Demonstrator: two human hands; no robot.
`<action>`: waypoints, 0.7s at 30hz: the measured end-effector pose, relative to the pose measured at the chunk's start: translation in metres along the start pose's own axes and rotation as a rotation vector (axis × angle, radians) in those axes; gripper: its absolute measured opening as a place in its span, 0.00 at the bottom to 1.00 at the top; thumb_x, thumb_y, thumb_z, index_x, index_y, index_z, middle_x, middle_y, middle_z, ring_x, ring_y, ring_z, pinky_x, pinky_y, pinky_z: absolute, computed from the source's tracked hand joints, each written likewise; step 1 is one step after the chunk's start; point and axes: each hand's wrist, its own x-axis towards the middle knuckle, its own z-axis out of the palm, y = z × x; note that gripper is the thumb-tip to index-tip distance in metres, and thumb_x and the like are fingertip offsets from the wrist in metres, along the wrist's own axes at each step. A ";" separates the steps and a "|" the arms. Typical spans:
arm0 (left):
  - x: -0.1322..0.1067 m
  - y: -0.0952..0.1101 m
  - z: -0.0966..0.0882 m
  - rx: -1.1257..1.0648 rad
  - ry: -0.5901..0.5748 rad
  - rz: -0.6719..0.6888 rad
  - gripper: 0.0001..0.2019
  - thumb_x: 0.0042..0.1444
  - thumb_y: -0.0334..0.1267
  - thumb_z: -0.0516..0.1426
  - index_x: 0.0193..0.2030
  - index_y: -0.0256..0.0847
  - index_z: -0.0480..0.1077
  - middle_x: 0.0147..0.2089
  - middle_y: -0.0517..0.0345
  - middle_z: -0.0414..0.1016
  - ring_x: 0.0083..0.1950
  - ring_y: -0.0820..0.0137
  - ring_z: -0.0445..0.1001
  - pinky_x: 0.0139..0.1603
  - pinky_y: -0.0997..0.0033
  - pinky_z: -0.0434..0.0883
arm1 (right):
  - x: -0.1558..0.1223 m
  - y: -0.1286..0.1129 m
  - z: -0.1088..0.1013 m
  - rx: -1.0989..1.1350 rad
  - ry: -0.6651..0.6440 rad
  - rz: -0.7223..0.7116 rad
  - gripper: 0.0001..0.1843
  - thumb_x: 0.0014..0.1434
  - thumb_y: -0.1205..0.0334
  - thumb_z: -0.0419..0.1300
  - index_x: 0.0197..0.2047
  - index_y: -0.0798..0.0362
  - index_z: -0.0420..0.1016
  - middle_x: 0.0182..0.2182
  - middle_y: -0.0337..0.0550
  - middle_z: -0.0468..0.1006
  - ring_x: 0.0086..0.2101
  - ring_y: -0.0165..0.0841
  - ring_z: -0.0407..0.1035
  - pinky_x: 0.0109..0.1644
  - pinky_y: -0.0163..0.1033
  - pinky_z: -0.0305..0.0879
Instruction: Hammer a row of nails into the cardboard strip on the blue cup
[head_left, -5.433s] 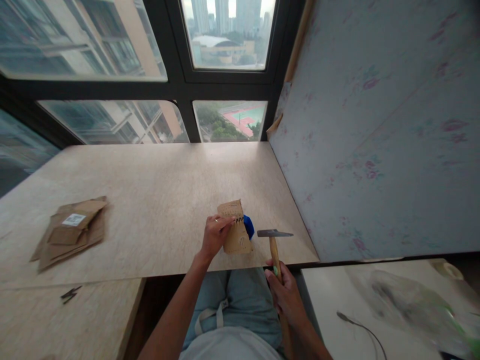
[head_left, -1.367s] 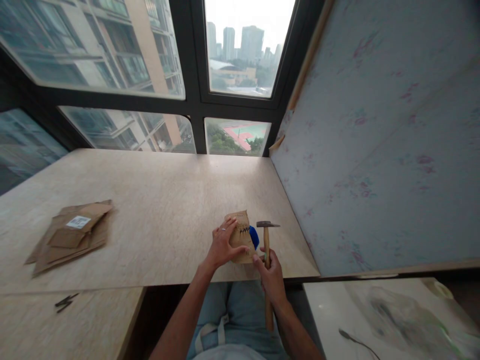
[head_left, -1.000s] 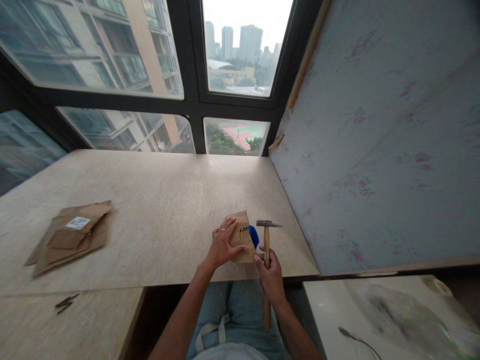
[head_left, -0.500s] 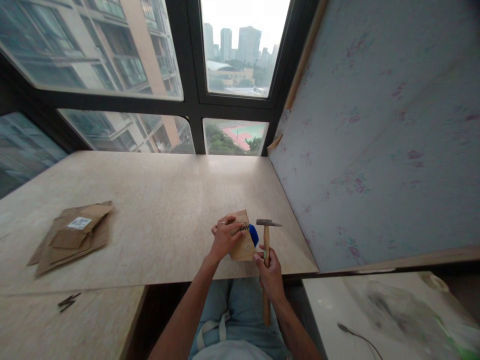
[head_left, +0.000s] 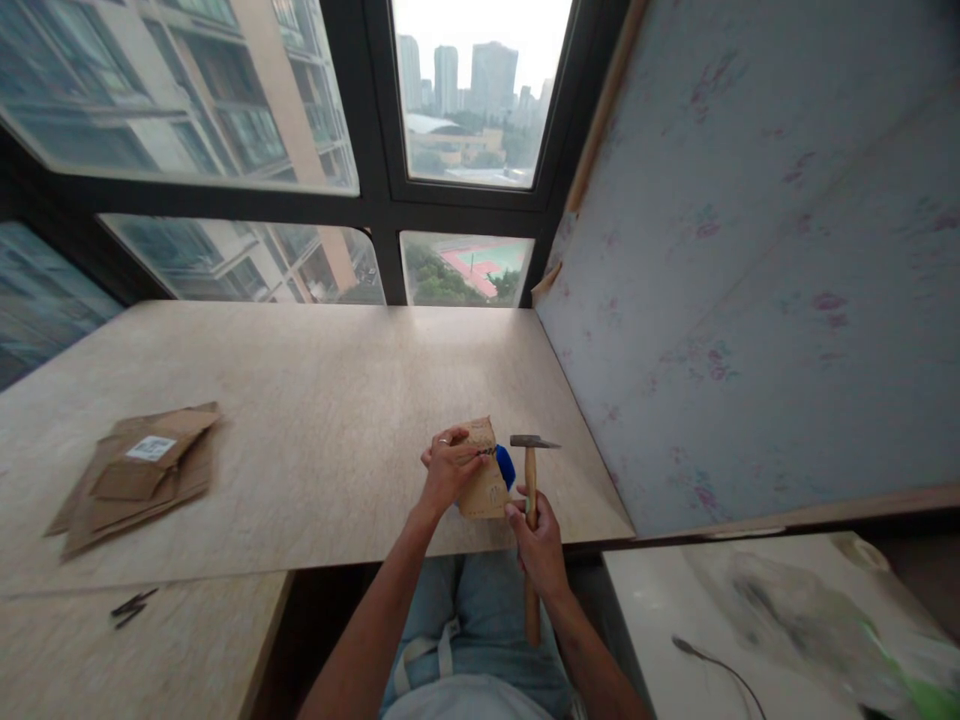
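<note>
— Beige, stone-patterned counter (head_left: 322, 400) below a dark-framed window (head_left: 375, 214); pale wall (head_left: 712, 250) to the right, faded floral print. What lies at the front?

— Item one: flat tan two-part piece (head_left: 484, 497), wood or card, I cannot tell which, near the counter's front edge. Across it, a row of small dark marks (head_left: 487, 451). Beside its right edge, a bright blue object (head_left: 505, 467), kind unclear.

— Hands?

— Left hand (head_left: 450, 468): laid over the upper left of the tan two-part piece, fingertips by the dark marks. Whether it pinches anything, I cannot tell. Right hand (head_left: 541, 540): wrapped around the handle of a small wooden-handled hammer with a dark metal head (head_left: 531, 477), head uppermost, just right of the blue object.

— Handling notes?

— Three, in my judgement. One: left hand best bears down evenly, so the piece lies flat without skidding. Two: fingertips should stand clear of wherever the hammer head might land; they crowd the marks. Three: the mid-handle grip seems suited to short, light taps, wrist loose.

— Remaining stock?

— Left: stack of flat brown paper packets (head_left: 135, 487), one white label (head_left: 151, 448). Near left, on a lower beige tabletop (head_left: 202, 650): several thin dark slivers (head_left: 133, 605). Right, on a white surface (head_left: 637, 590): grey cable (head_left: 686, 646); clear plastic bag (head_left: 795, 610), blurred.
</note>
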 end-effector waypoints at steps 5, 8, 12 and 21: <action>0.001 0.001 -0.002 0.002 -0.024 0.003 0.05 0.48 0.38 0.67 0.33 0.46 0.82 0.55 0.49 0.74 0.60 0.53 0.67 0.64 0.42 0.56 | 0.000 -0.002 0.000 -0.022 -0.005 0.007 0.27 0.57 0.46 0.60 0.54 0.55 0.68 0.36 0.42 0.76 0.19 0.27 0.64 0.15 0.31 0.55; 0.002 0.001 -0.004 -0.017 -0.024 -0.003 0.06 0.46 0.37 0.68 0.34 0.47 0.82 0.54 0.50 0.75 0.59 0.54 0.68 0.64 0.43 0.58 | -0.001 -0.005 0.000 -0.019 0.011 -0.016 0.26 0.56 0.48 0.61 0.53 0.55 0.69 0.35 0.42 0.77 0.19 0.27 0.64 0.17 0.31 0.57; 0.003 -0.001 -0.007 -0.095 -0.051 0.000 0.08 0.46 0.36 0.68 0.35 0.47 0.82 0.54 0.50 0.74 0.59 0.55 0.69 0.63 0.48 0.63 | -0.001 -0.007 0.000 -0.012 0.024 -0.018 0.26 0.55 0.48 0.62 0.52 0.55 0.71 0.35 0.42 0.78 0.19 0.27 0.65 0.17 0.32 0.57; 0.004 0.003 -0.005 -0.053 -0.020 -0.010 0.07 0.45 0.36 0.68 0.34 0.46 0.82 0.52 0.50 0.75 0.56 0.57 0.70 0.62 0.49 0.64 | -0.001 -0.007 0.000 -0.006 0.030 -0.017 0.26 0.55 0.47 0.62 0.51 0.55 0.71 0.34 0.42 0.78 0.21 0.29 0.67 0.18 0.32 0.59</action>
